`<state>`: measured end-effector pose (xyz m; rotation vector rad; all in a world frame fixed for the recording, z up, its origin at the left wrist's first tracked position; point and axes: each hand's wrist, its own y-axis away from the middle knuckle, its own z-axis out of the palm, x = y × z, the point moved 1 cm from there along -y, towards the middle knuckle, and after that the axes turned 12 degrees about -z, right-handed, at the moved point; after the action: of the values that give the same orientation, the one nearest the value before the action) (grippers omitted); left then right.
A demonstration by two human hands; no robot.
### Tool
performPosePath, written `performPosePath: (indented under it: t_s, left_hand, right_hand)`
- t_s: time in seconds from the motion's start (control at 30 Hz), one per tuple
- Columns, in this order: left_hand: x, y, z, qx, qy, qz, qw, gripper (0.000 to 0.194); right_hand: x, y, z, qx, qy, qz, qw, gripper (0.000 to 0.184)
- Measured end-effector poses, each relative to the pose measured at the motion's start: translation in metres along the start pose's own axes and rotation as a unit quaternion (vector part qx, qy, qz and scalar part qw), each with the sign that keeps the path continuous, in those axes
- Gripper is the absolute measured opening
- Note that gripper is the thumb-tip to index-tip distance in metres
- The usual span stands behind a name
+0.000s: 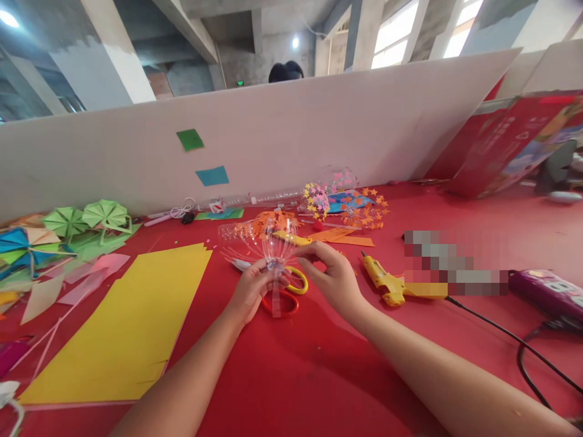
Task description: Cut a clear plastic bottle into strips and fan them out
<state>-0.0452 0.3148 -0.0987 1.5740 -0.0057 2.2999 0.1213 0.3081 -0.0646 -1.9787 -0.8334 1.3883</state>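
My left hand [253, 290] is closed round the neck of a clear plastic bottle piece [277, 246] cut into thin strips. My right hand [330, 273] pinches one of those strips at the bottle's right side. Both hands hover just above the red table [319, 364]. Under them lie scissors [291, 291] with a yellow and a red handle loop. A loose clear strip hangs down from my left hand.
A large yellow paper sheet [132, 328] lies at left, green and blue folded paper fans [86, 221] beyond it. A yellow glue gun [387, 284] with a black cord lies at right, a purple case [546, 292] further right. Star-decorated pieces [350, 206] sit before the white partition [282, 133].
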Motion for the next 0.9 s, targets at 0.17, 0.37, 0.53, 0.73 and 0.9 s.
performPosePath:
  t_s: [0.17,0.37,0.53,0.73,0.9]
  left_hand:
    - [0.001,0.002,0.004,0.021,-0.019,0.001,1.000,0.033]
    - [0.000,0.000,0.004,0.043,-0.042,0.019,0.998,0.035]
    - [-0.001,0.000,0.004,0.078,-0.056,0.049,0.994,0.035]
    - [-0.001,0.000,0.007,0.093,-0.068,0.067,0.991,0.036]
    - [-0.004,-0.002,0.006,0.099,-0.088,0.074,0.988,0.038]
  right_hand:
    - [-0.002,-0.001,0.000,-0.002,-0.051,0.035,0.998,0.012]
    - [-0.003,-0.004,-0.010,0.104,-0.101,0.069,0.987,0.013]
    - [-0.018,-0.007,-0.018,0.121,0.013,-0.075,0.990,0.017]
    - [-0.011,-0.001,-0.002,0.008,0.037,-0.052,0.998,0.014]
    - [-0.003,0.000,0.000,0.008,0.046,-0.031,0.998,0.012]
